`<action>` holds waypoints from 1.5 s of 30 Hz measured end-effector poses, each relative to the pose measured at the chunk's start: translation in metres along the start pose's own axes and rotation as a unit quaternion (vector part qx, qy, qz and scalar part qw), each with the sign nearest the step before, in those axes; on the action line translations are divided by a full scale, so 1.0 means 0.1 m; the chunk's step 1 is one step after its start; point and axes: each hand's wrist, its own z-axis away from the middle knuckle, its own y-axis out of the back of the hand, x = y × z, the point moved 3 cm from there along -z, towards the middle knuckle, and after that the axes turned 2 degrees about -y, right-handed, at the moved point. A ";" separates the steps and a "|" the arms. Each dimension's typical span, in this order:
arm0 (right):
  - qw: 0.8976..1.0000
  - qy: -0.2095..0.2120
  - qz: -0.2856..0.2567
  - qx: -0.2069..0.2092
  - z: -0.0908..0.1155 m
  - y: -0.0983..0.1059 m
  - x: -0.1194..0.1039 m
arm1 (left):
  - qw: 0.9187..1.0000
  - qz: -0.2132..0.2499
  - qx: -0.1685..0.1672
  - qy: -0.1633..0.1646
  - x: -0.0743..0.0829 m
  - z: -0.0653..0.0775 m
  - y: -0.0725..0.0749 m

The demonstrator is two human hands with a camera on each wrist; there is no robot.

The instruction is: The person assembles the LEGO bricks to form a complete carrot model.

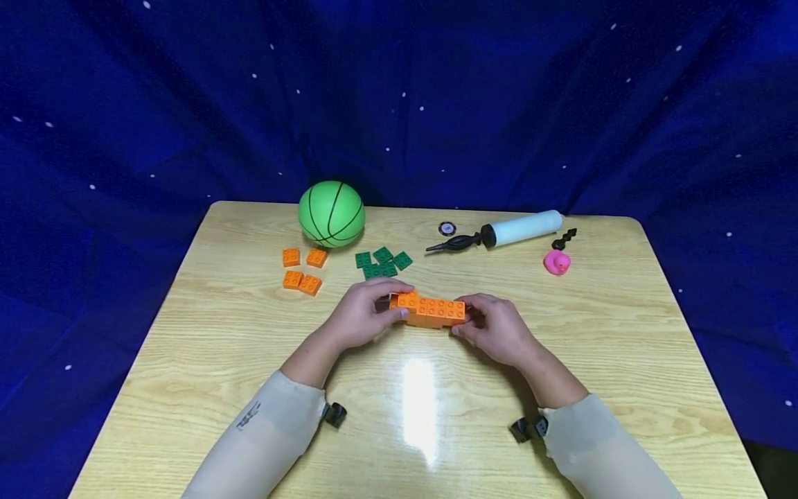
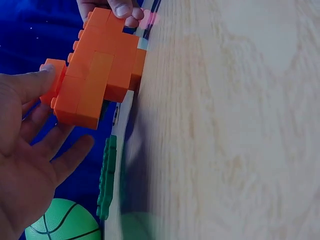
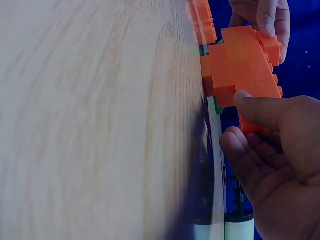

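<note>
We see an orange brick build held between two hands over the middle of the wooden table, well short of its far edge. The left hand grasps the build's left end, its thumb pressed on a small orange brick set against the studded side; we cannot tell whether that brick is fully seated. The right hand pinches the right end between thumb and fingers. The studs face up, and the underside steps down in the middle; we cannot tell whether it touches the table. Just beyond the left hand, toward the far edge, lies a cluster of green bricks. Toward the far left corner we find a green ball with black lines, and in front of it four loose orange bricks. By the far edge, right of the middle, lies a dark-rimmed chip, near the black nozzle of a pale blue pump, which lies on its side with its nozzle toward the left. Toward the far right corner we see a pink duck and, just behind it, a small black twisted piece.
</note>
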 end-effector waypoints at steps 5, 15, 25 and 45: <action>1.000 -0.006 0.001 -0.003 -0.01 0.00 -0.02 | 0.997 0.067 -0.013 0.034 -0.03 0.01 -0.03; 1.000 -0.005 -0.006 -0.002 -0.02 0.00 -0.01 | 0.997 0.076 0.000 0.012 -0.10 0.01 -0.06; 1.000 -0.010 -0.007 -0.006 -0.02 0.01 -0.02 | 0.998 0.064 0.012 -0.017 -0.08 0.01 -0.08; 1.000 -0.008 -0.001 -0.008 -0.04 0.00 0.01 | 0.994 0.104 0.014 0.015 -0.09 0.01 -0.09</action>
